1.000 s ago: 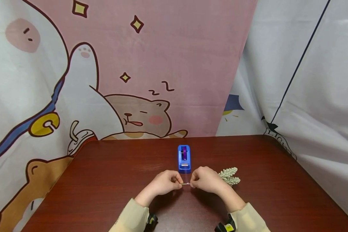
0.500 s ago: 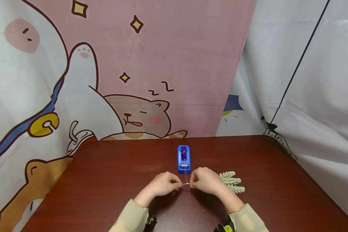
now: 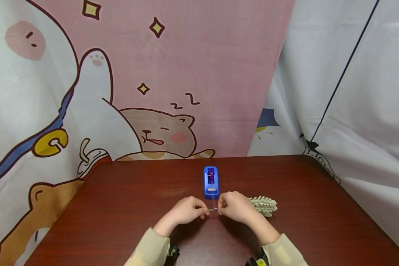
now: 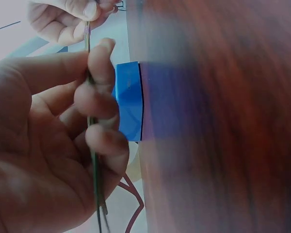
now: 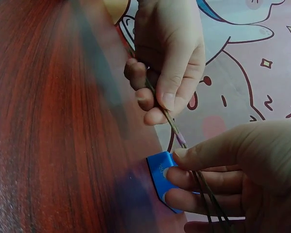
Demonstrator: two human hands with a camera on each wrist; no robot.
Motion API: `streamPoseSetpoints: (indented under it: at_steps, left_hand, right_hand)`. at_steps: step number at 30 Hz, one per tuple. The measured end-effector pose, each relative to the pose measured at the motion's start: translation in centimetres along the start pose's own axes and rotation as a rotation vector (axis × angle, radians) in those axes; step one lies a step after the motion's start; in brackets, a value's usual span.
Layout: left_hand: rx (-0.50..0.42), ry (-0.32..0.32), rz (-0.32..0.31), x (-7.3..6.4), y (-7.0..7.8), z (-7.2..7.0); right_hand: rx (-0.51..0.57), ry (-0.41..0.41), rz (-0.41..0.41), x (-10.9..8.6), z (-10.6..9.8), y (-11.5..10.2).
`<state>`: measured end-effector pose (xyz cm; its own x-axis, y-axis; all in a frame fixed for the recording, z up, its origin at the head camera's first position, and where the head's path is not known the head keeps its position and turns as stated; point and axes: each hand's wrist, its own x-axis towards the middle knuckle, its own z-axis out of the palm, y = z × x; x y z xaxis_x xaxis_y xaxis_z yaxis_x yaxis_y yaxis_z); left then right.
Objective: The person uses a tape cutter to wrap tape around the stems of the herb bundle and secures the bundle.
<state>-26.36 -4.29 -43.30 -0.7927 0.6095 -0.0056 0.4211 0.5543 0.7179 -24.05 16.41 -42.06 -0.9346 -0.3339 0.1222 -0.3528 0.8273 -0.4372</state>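
Observation:
Between the hands runs a bundle of thin green stems (image 3: 213, 209), held nearly level above the table in front of the tape dispenser (image 3: 211, 184). My left hand (image 3: 188, 211) pinches the stems on one side, and their loose ends trail past its fingers in the left wrist view. On the other side, my right hand (image 3: 236, 207) pinches the stems between thumb and fingers. Pale green leafy sprigs (image 3: 264, 205) stick out beyond the right hand. A clear strip of tape (image 3: 214, 203) stretches from the blue dispenser toward the stems; a shiny, purplish patch (image 5: 180, 138) shows on them.
The dispenser with its purple tape core stands on the dark red-brown table (image 3: 136, 221), just beyond the hands. A cartoon-printed cloth (image 3: 219, 92) hangs behind the table, and a white cloth (image 3: 362, 111) hangs on the right.
The sprigs beyond the right hand have swung round, from two apart to three fanned out, and now they overlap closely. The stems have tilted slightly; both hands stay almost in place.

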Motion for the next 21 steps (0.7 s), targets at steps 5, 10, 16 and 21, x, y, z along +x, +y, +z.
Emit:
streamPoseSetpoints:
  at_steps: [5, 10, 16, 21]
  left_hand:
    - [0.019, 0.037, 0.022, 0.01, -0.10, -0.15]
    - [0.002, 0.063, -0.001, -0.02, -0.03, -0.21]
    - [0.010, 0.105, -0.013, 0.00, -0.09, -0.09]
    - [0.021, 0.137, -0.026, -0.06, 0.01, -0.07]
  right_hand:
    - [0.024, -0.028, -0.001, 0.03, -0.18, -0.03]
    - [0.016, -0.072, -0.003, -0.08, -0.55, -0.02]
    - [-0.011, -0.067, -0.006, -0.13, -0.59, 0.07]
    - [-0.017, -0.049, -0.002, -0.05, -0.49, 0.07]
